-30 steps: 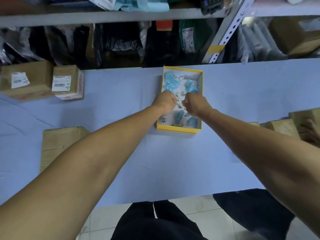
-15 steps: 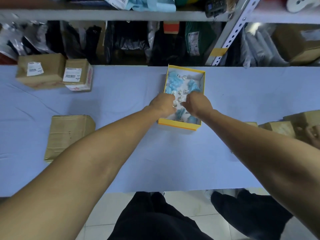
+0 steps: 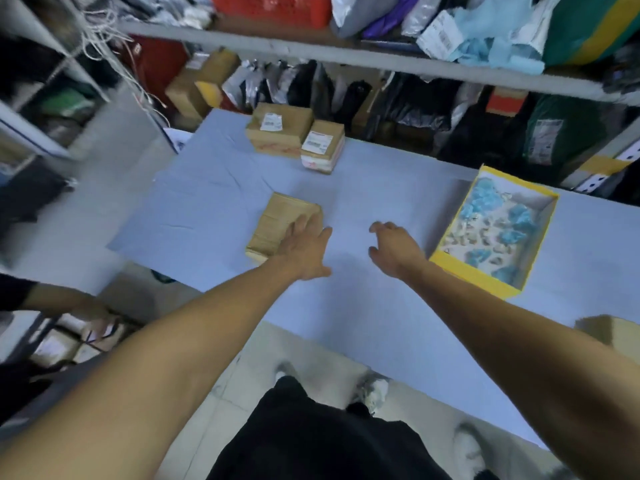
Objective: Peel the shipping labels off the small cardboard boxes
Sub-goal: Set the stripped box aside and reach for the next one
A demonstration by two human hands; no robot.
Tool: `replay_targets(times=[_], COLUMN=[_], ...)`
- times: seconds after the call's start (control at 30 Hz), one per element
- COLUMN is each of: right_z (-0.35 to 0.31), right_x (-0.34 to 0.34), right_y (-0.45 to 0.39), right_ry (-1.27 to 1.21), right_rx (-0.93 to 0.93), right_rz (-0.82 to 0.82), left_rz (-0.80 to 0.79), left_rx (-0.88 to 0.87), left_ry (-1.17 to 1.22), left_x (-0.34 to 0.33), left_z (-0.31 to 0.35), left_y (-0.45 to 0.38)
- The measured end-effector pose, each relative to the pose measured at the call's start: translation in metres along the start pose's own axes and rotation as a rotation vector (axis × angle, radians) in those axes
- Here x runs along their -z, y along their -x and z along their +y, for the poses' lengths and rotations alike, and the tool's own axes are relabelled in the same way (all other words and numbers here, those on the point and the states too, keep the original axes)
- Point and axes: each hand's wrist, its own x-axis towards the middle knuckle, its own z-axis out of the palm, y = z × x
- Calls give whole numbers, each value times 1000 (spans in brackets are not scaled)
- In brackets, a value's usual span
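cardboard box (image 3: 277, 220) lies flat mid-table, no label showing on top; left hand (image 3: 304, 249) spread open on its near corner, right hand (image 3: 393, 249) open, empty beside it: pickup step, next likely grip and flip to find label.

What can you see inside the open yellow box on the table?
Inside the yellow box lie crumpled light-blue pieces and small pale scraps on a white floor. What the scraps are is too blurred to tell; anything beneath them is covered.
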Motion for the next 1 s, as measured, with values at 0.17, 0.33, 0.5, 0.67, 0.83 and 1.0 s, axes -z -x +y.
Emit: replay_targets(times=[0.17, 0.33, 0.5, 0.67, 0.83, 1.0], right_z=[-72, -119, -158, -185, -196, -198], right_x=[-33, -69, -96, -107, -114, -119], right_y=[-9, -21, -28, -32, -41, -67], right_ry=[7, 20, -25, -99, -150, -208], right_rx=[74, 19, -133, -277, -365, -364], right_rz=[-39, -57, -99, -96, -139, -116], left_rz=[13, -7, -8, 2, -113, -141], left_rx=[135, 103, -36, -185, -286, -348], left_ry=[50, 106, 116, 177, 244, 350], left_x=[-22, -41, -53, -52, -52, -50], left_z=[-89, -150, -192, -214, -222, -229], left_y=[29, 24, 11, -2, -28, -47])
